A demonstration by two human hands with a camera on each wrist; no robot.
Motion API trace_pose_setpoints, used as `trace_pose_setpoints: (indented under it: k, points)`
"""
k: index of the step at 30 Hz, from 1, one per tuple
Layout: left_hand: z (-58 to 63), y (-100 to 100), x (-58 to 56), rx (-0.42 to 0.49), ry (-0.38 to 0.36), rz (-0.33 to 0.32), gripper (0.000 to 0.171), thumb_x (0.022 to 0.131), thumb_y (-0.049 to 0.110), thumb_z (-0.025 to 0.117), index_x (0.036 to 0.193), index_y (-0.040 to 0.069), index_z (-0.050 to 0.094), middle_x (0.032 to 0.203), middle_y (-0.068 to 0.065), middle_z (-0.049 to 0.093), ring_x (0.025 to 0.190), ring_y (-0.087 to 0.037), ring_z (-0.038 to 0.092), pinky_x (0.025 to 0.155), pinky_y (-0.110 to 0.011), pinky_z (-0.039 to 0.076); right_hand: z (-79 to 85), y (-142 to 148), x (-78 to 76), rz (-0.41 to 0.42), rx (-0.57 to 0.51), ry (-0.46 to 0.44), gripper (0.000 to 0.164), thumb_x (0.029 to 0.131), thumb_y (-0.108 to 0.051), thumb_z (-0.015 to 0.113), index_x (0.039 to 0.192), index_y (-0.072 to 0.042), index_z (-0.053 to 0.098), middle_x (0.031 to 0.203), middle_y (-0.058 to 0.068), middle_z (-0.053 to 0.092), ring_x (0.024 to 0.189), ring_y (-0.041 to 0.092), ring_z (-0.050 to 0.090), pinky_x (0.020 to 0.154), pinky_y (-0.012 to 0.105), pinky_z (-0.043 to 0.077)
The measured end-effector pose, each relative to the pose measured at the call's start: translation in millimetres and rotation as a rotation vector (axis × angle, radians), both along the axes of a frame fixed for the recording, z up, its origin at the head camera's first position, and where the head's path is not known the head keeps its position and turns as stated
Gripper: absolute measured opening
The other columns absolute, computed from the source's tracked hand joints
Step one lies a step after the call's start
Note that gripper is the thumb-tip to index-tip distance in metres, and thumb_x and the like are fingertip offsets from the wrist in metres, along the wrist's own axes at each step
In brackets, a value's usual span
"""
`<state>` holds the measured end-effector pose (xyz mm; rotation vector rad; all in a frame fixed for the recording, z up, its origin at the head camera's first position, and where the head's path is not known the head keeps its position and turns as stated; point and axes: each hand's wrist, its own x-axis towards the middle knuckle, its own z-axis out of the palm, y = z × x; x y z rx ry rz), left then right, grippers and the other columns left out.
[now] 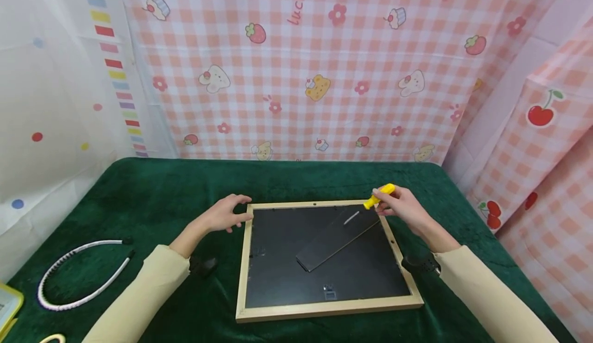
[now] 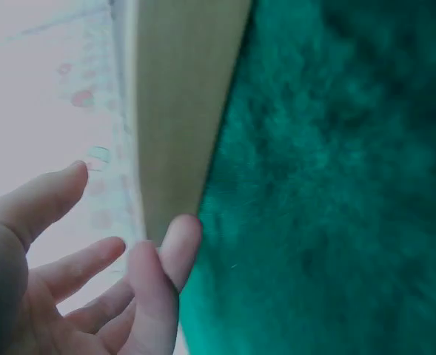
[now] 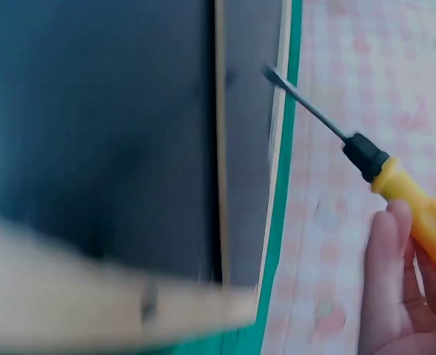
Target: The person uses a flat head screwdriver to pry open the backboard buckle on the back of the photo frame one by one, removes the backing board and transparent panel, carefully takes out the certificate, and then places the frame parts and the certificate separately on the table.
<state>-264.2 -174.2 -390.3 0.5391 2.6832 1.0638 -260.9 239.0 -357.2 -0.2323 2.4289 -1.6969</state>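
A picture frame (image 1: 324,309) with a pale wooden rim lies back side up, showing its black backing board (image 1: 278,281) and a slanting black stand flap (image 1: 324,250). My right hand (image 1: 404,208) grips the yellow handle of a flat-tipped screwdriver (image 1: 381,196) above the frame's far right corner. Its metal shaft points left and down over the board; in the right wrist view the screwdriver (image 3: 425,218) has a black collar. At the far left corner my left hand (image 1: 222,214) has its fingers spread loosely, fingertips at the wooden edge (image 2: 184,111).
A white headband (image 1: 69,307) with a dark wrapped section lies on the green cloth (image 1: 208,178) at left. Yellow-edged items (image 1: 16,302) sit at the near left corner. Behind the table hangs a pink checked curtain (image 1: 287,75).
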Motion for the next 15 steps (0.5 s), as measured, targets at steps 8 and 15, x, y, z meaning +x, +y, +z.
trace_pose_setpoints:
  k: [8, 15]
  points:
    - [-12.3, 4.9, -18.8, 0.027, -0.071, 0.002, 0.043, 0.089, 0.019, 0.055, 0.125, -0.001, 0.044, 0.107, -0.018, 0.050, 0.059, -0.017, 0.058, 0.049, -0.031, 0.047, -13.1, -62.5, 32.7, 0.082, -0.394, -0.086, 0.047, 0.086, -0.022, 0.059, 0.116, 0.010, 0.044, 0.106, 0.017, 0.054, 0.090, 0.023, 0.059, 0.080, 0.032, 0.044]
    - [-13.3, 5.1, -20.9, 0.084, -0.128, 0.008, 0.037, 0.089, 0.015, 0.053, 0.123, 0.001, 0.047, 0.105, -0.015, 0.049, 0.058, -0.020, 0.059, 0.052, -0.032, 0.049, -32.9, -113.7, 56.5, 0.215, -0.457, -0.145, 0.045, 0.083, -0.015, 0.063, 0.116, 0.011, 0.046, 0.109, 0.019, 0.056, 0.096, 0.027, 0.057, 0.081, 0.035, 0.043]
